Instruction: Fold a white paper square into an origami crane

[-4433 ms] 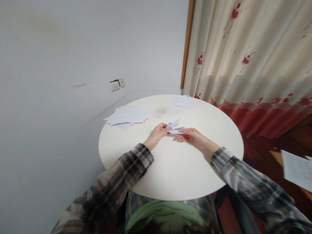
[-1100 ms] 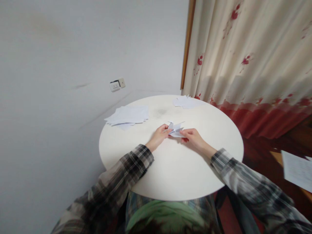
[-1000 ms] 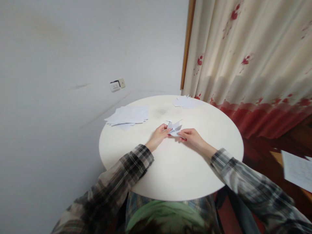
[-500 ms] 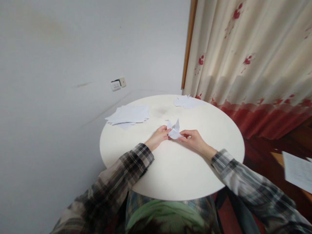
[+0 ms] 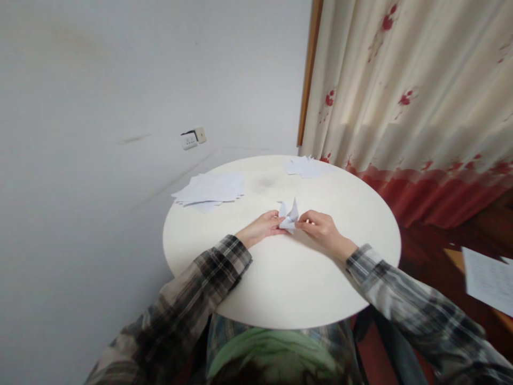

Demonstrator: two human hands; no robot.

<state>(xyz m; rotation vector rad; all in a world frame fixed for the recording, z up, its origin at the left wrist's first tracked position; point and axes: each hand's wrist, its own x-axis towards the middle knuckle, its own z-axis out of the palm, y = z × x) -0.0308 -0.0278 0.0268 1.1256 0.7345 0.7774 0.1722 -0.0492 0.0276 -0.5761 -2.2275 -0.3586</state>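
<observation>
A small folded white paper figure point(image 5: 289, 216) with two upright points sits between my hands, just above the round white table point(image 5: 280, 278). My left hand point(image 5: 261, 228) pinches its left side with closed fingers. My right hand point(image 5: 321, 231) pinches its right side, fingers curled. Both wrists rest low over the tabletop. The lower part of the paper is hidden by my fingertips.
A loose stack of white sheets point(image 5: 210, 190) lies at the table's far left. A smaller pile of paper pieces point(image 5: 303, 167) lies at the far edge. A floral curtain point(image 5: 404, 96) hangs to the right, a wall socket point(image 5: 191, 139) behind. More paper point(image 5: 487, 280) lies at right.
The paper figure went from lying flatter with spread flaps to standing more upright and compact. My hands have drawn closer together around it.
</observation>
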